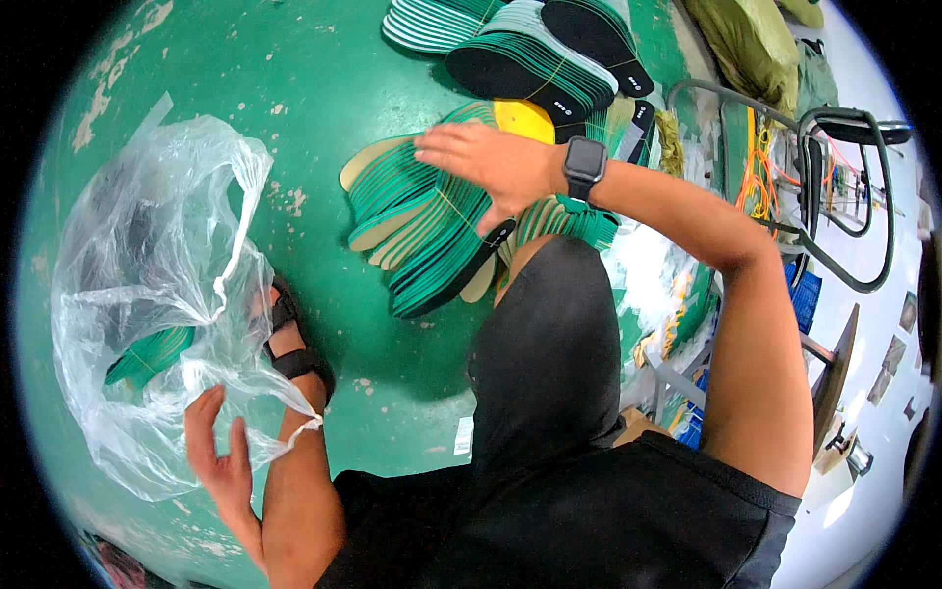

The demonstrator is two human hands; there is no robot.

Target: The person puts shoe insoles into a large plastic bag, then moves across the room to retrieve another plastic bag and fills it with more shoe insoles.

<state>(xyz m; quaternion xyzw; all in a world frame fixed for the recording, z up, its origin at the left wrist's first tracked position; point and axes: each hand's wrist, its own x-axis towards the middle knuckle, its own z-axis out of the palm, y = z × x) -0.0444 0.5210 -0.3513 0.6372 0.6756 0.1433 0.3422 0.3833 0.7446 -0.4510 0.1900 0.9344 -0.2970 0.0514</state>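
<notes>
My right hand (486,162), with a black watch on the wrist, lies flat with fingers spread on a fanned bundle of green shoe insoles (427,231) on the green floor. My left hand (221,456) is low at the left, fingers apart, touching the edge of a clear plastic bag (157,285) whose handle loops over my wrist. Inside the bag lie some green insoles (147,358). My sandalled foot (294,348) stands beside the bag.
More stacks of green and black insoles (535,54) lie at the top. A yellow insole (525,120) pokes out behind my right hand. A metal chair frame (844,196), orange cords and crates stand at the right. The green floor (294,88) has chipped paint.
</notes>
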